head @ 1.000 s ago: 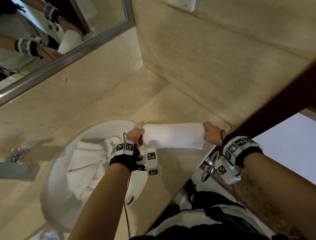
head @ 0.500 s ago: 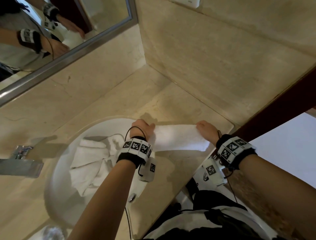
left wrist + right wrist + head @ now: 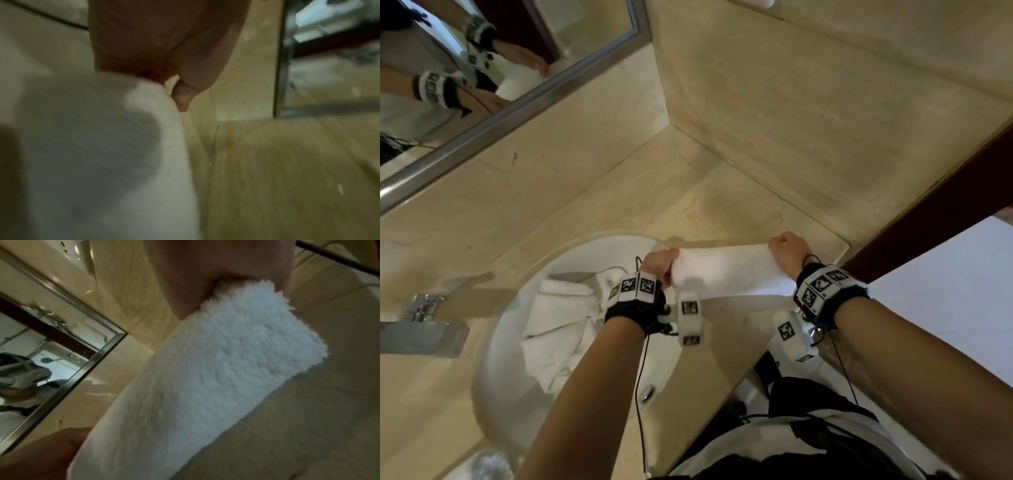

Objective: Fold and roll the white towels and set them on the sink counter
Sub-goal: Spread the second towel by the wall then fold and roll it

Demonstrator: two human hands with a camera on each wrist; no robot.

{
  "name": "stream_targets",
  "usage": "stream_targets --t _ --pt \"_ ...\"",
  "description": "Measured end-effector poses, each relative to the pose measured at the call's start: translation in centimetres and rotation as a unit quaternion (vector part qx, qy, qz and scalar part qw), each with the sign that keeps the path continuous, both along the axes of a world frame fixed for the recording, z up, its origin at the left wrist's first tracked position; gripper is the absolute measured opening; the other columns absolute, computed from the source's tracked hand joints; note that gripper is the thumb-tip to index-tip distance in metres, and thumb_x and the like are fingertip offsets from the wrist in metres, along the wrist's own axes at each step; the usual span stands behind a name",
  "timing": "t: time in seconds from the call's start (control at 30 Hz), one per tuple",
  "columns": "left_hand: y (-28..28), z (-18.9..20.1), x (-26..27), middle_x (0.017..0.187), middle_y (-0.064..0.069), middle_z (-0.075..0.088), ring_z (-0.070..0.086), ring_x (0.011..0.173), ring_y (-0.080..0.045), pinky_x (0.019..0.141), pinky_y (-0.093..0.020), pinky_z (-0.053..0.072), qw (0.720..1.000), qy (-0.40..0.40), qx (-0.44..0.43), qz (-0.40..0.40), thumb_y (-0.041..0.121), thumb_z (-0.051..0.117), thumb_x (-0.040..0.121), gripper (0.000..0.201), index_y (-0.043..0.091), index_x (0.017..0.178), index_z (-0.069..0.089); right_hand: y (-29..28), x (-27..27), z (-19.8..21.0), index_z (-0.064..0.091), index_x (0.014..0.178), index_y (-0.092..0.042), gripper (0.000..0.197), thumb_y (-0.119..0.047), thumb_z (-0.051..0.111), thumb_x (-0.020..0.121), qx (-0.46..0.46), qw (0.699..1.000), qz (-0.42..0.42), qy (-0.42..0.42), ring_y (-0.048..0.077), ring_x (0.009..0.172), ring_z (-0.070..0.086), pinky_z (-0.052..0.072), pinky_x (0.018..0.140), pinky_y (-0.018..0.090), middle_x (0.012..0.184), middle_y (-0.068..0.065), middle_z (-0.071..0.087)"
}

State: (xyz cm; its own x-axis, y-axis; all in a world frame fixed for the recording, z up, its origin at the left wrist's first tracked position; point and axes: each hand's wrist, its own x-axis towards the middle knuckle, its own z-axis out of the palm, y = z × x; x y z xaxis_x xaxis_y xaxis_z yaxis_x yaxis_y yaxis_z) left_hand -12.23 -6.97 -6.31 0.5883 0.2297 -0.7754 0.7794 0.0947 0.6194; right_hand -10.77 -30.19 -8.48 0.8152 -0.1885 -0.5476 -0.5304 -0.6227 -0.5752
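Note:
A folded white towel [image 3: 726,270] stretches as a long band over the beige counter [image 3: 688,192] beside the sink. My left hand [image 3: 659,262] grips its left end, thumb and fingers curled round the cloth [image 3: 98,146]. My right hand [image 3: 786,246] grips the right end, where the fluffy towel [image 3: 216,378] runs out of the fist. More crumpled white towels [image 3: 558,329] lie in the sink basin [image 3: 493,377] to the left.
A chrome tap [image 3: 421,329] stands at the left of the basin. A mirror [image 3: 482,68] hangs on the back wall and a tiled side wall [image 3: 808,120] closes the corner. A dark wooden door frame [image 3: 928,219] rises beyond the counter's right edge.
The towel was held up as a thick roll, was lowered flatter onto the counter, and is now gripped at both ends again, slightly farther back.

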Motion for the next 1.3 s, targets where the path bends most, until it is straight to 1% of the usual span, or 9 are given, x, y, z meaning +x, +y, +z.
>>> stream_targets --t 0.07,0.2,0.37,0.5,0.63,0.8,0.97,1.17,1.3 --pt "0.9 0.0 -0.5 0.083 -0.006 0.057 0.054 0.081 -0.019 0.08 -0.035 0.046 1.0 -0.002 0.013 -0.001 0.018 0.053 0.092 0.017 0.007 0.081 0.057 -0.4 0.0 -0.1 0.051 0.118 -0.005 0.04 -0.033 0.042 0.092 0.008 1.0 -0.017 0.019 0.031 0.1 0.052 0.037 0.078 0.031 0.112 0.012 0.052" --pt "3.8 -0.2 -2.7 0.069 0.002 0.044 0.044 0.063 -0.013 0.063 -0.03 0.037 0.995 0.022 -0.1 0.012 0.016 0.046 0.092 0.024 0.02 0.069 0.047 -1.2 -0.2 0.1 0.053 0.103 -0.01 0.024 -0.028 0.05 0.087 -0.006 0.999 -0.018 -0.035 0.025 0.093 0.05 0.04 0.078 0.033 0.101 0.008 0.05" --pt "4.6 -0.4 -5.8 0.079 -0.006 0.055 0.055 0.074 -0.019 0.069 -0.031 0.048 0.996 0.025 -0.086 -0.018 0.001 0.048 0.092 0.015 0.01 0.082 0.054 0.7 -2.0 1.7 0.058 0.113 -0.012 0.034 -0.027 0.053 0.083 -0.046 0.952 0.234 -0.193 0.027 0.118 0.042 0.031 0.1 0.032 0.119 0.006 0.054" --pt "2.3 -0.6 -6.7 0.077 -0.01 0.058 0.057 0.069 -0.016 0.061 -0.02 0.052 0.992 -0.013 0.007 -0.126 -0.007 0.056 0.084 0.016 0.007 0.076 0.056 2.1 -2.7 1.0 0.057 0.114 -0.016 0.036 -0.031 0.053 0.081 -0.125 0.913 0.336 -0.197 0.027 0.114 0.046 0.032 0.097 0.033 0.119 0.004 0.054" --pt "0.9 -1.3 -6.6 0.082 -0.008 0.062 0.058 0.075 -0.021 0.073 -0.031 0.052 0.963 -0.098 0.181 -0.171 0.002 0.068 0.073 0.013 0.007 0.082 0.06 2.2 -2.5 0.8 0.054 0.119 -0.016 0.03 -0.021 0.052 0.089 -0.132 0.912 0.325 -0.212 0.026 0.114 0.047 0.032 0.098 0.034 0.123 0.005 0.052" --pt "0.2 -1.9 -6.5 0.066 0.003 0.055 0.051 0.069 -0.017 0.049 -0.011 0.034 0.926 -0.164 0.284 -0.184 0.005 0.066 0.075 0.014 0.01 0.081 0.054 2.2 -1.0 1.1 0.048 0.124 -0.019 0.029 -0.023 0.042 0.095 -0.149 0.913 0.346 -0.158 0.028 0.119 0.045 0.032 0.102 0.037 0.129 0.006 0.049" --pt "0.5 -2.5 -6.1 0.084 -0.003 0.059 0.055 0.077 -0.017 0.065 -0.021 0.041 0.944 -0.192 0.251 -0.095 0.007 0.071 0.075 0.021 0.007 0.094 0.061 2.8 0.2 1.4 0.046 0.123 -0.02 0.028 -0.023 0.034 0.098 -0.18 0.918 0.329 -0.129 0.028 0.12 0.04 0.033 0.099 0.039 0.129 0.006 0.049" --pt "0.5 -3.2 -6.4 0.066 -0.001 0.064 0.063 0.07 -0.025 0.079 -0.041 0.057 0.966 -0.178 0.187 0.028 0.009 0.071 0.075 0.019 0.023 0.067 0.061 2.7 0.4 1.3 0.046 0.122 -0.021 0.027 -0.024 0.034 0.098 -0.167 0.927 0.315 -0.113 0.026 0.12 0.041 0.033 0.099 0.038 0.128 0.006 0.05" --pt "0.2 -3.3 -6.4 0.08 -0.006 0.068 0.063 0.079 -0.019 0.088 -0.035 0.053 0.961 -0.217 0.166 0.029 0.006 0.069 0.076 0.009 0.015 0.075 0.069 2.7 0.5 1.2 0.046 0.122 -0.02 0.028 -0.024 0.033 0.098 -0.171 0.928 0.312 -0.113 0.028 0.119 0.042 0.033 0.098 0.038 0.127 0.007 0.051"
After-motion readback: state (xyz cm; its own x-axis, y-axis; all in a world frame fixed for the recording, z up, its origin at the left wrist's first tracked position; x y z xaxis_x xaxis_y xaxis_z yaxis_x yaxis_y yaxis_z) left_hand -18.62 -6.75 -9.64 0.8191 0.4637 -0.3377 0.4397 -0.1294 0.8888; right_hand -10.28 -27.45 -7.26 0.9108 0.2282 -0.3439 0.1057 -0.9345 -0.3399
